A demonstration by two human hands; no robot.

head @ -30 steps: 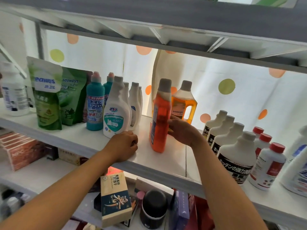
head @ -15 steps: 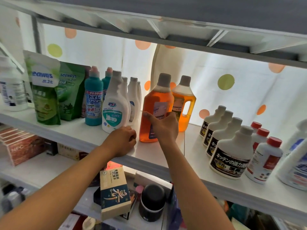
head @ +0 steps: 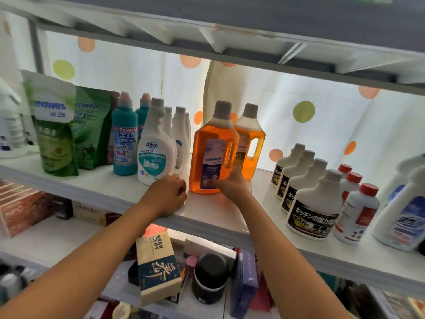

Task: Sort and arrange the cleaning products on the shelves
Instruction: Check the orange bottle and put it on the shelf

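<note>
An orange Seaways bottle (head: 208, 155) with a grey cap stands upright on the white shelf (head: 207, 215), label facing me. My right hand (head: 231, 184) holds its lower right side, thumb across the label. A second orange bottle (head: 250, 139) stands just behind it to the right. My left hand (head: 166, 195) rests on the shelf's front edge with fingers curled, holding nothing, just left of the bottle's base. A white spray refill bottle (head: 155, 146) stands next to my left hand.
Left along the shelf stand teal bottles (head: 124, 139), green Seaways pouches (head: 55, 130) and a white bottle (head: 11, 130). To the right are a row of white black-labelled bottles (head: 312, 203) and red-capped bottles (head: 358, 212). Boxes (head: 158, 265) and a dark jar (head: 209, 277) fill the lower shelf.
The orange bottle has been turned from side-on to label-forward and set back beside the second orange bottle. My right hand shifted to its lower front. My left hand stayed on the shelf edge.
</note>
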